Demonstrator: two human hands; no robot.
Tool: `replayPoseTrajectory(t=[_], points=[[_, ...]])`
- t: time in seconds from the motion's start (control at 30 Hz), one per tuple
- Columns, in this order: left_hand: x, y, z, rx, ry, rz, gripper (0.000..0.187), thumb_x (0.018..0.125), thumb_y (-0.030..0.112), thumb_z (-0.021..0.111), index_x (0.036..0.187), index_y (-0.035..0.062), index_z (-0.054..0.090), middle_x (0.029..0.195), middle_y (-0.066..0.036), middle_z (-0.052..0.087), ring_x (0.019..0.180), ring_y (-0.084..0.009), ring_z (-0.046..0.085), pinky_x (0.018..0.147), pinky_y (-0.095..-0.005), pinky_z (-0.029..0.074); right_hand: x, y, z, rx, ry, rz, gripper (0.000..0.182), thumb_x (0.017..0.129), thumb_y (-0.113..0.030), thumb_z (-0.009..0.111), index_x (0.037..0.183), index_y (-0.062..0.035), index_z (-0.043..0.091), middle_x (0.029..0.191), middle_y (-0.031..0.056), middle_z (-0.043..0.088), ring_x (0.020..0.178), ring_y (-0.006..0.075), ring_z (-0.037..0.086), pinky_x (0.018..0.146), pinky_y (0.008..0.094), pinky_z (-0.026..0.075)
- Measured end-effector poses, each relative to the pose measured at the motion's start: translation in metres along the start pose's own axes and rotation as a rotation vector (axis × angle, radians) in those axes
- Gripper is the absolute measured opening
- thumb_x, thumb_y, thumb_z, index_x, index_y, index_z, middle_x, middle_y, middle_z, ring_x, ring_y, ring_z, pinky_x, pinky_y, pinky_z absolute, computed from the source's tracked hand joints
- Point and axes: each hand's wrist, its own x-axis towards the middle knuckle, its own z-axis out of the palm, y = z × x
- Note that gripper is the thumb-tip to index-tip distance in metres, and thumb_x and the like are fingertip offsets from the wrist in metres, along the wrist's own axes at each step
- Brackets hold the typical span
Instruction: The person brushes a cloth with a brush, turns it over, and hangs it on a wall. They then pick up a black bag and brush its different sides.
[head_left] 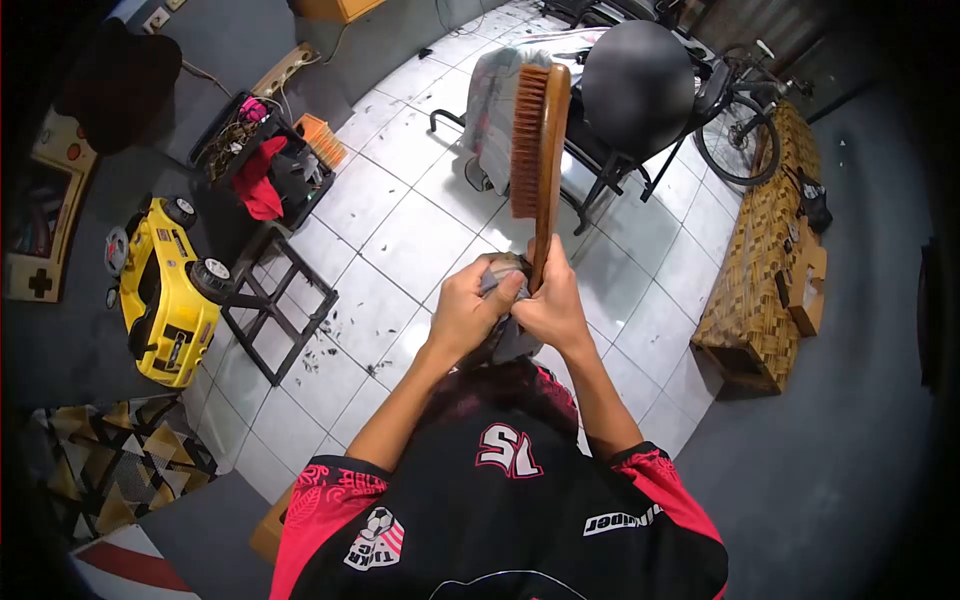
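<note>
A wooden brush [553,150] with reddish-brown bristles stands upright in front of my chest, bristles facing left. My right hand [555,312] is closed around the lower end of its handle. Close beside it, my left hand [462,312] grips a bunched grey cloth [515,342], its thumb pressed on the folds. The two hands nearly touch, and the cloth reaches between them and hangs below. Part of the handle's end is hidden by my right fingers.
Left are a yellow toy car [172,320], a black stool frame [285,310] and a loaded black tray [225,165]. Dark clippings dot the tiled floor [410,235]. Ahead stands a black-framed chair [610,165], partly covered by a blurred patch. Right are a bicycle [738,140] and woven cabinet [762,270].
</note>
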Motion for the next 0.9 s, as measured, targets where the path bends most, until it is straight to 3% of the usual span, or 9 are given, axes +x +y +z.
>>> replayPoseTrajectory(t=[0.13,0.23,0.27,0.37,0.43,0.5,0.57,0.7,0.9], points=[[0.007,0.008,-0.008,0.258,0.151,0.184,0.027,0.082,0.026,0.065,0.082,-0.0004,0.062,0.070,-0.008,0.062,0.062,-0.0141,0.057,0.058,-0.0270,0.045,-0.010,-0.018,-0.017,-0.101,-0.065,-0.236,0.040,0.072,-0.013,0.069,0.102,0.0003,0.045,0.073,0.0126,0.056,0.061,0.0218,0.053,0.058,0.0305,0.044],[0.013,0.027,-0.017,0.257,0.265,0.425,0.016,0.080,0.014,0.066,0.078,-0.0003,0.061,0.066,-0.006,0.057,0.060,-0.0112,0.052,0.056,-0.0246,0.042,-0.015,-0.008,-0.033,-0.049,0.055,-0.062,0.026,0.085,-0.021,0.062,0.094,-0.0007,0.048,0.077,0.0033,0.048,0.068,0.0072,0.044,0.061,0.0238,0.040],[0.014,0.035,-0.022,0.287,0.243,0.475,0.015,0.080,0.013,0.067,0.077,-0.0001,0.060,0.065,-0.006,0.055,0.059,-0.0122,0.051,0.056,-0.0251,0.041,-0.019,-0.006,-0.043,0.100,-0.021,0.101,0.031,0.095,-0.030,0.045,0.085,-0.0009,0.047,0.065,0.0038,0.047,0.055,0.0070,0.044,0.050,0.0233,0.039],[0.017,0.055,-0.034,0.366,0.161,0.678,0.017,0.079,0.016,0.068,0.081,0.0015,0.059,0.068,-0.006,0.053,0.062,-0.0166,0.050,0.056,-0.0266,0.040,-0.029,0.000,-0.047,0.841,-0.312,0.182,0.044,0.096,-0.043,0.034,0.083,-0.0030,0.044,0.052,0.0019,0.043,0.039,0.0091,0.043,0.041,0.0217,0.036],[0.023,0.063,-0.038,0.367,0.113,0.813,0.020,0.079,0.019,0.069,0.084,0.0021,0.058,0.072,-0.007,0.054,0.066,-0.0184,0.051,0.058,-0.0267,0.041,-0.033,0.015,-0.030,0.512,-0.346,0.165,0.047,0.095,-0.049,0.028,0.082,-0.0063,0.044,0.052,0.0010,0.041,0.037,0.0070,0.039,0.038,0.0202,0.032],[0.032,0.070,-0.045,0.397,0.178,0.967,0.023,0.075,0.023,0.070,0.086,0.0058,0.060,0.076,-0.007,0.054,0.069,-0.0211,0.051,0.061,-0.0302,0.041,-0.041,0.075,-0.009,0.491,-0.459,0.320,0.048,0.095,-0.048,0.030,0.085,-0.0043,0.047,0.057,0.0032,0.046,0.045,0.0112,0.047,0.042,0.0250,0.037],[0.035,0.086,-0.050,0.269,0.271,0.988,0.024,0.078,0.024,0.067,0.087,0.0046,0.057,0.077,-0.007,0.054,0.070,-0.0216,0.051,0.063,-0.0299,0.041,-0.054,0.156,0.010,-0.028,-0.344,0.175,0.049,0.095,-0.046,0.034,0.092,-0.0023,0.055,0.069,0.0094,0.059,0.065,0.0214,0.060,0.054,0.0330,0.046],[0.034,0.102,-0.076,0.193,0.442,1.021,0.032,0.089,0.034,0.054,0.089,0.0020,0.050,0.082,-0.009,0.051,0.078,-0.0182,0.050,0.072,-0.0283,0.041,-0.103,0.267,-0.013,-0.922,-0.705,0.761,0.053,0.087,-0.052,0.044,0.100,-0.0049,0.064,0.098,0.0193,0.064,0.096,0.0341,0.060,0.078,0.0436,0.048],[0.022,0.101,-0.099,0.118,0.194,0.866,0.032,0.092,0.035,0.048,0.090,0.0023,0.049,0.085,-0.010,0.051,0.079,-0.0182,0.049,0.075,-0.0288,0.039,-0.127,0.318,-0.044,-0.822,-0.380,0.726,0.055,0.086,-0.054,0.044,0.085,-0.0034,0.065,0.075,0.0168,0.063,0.069,0.0324,0.062,0.061,0.0420,0.048]])
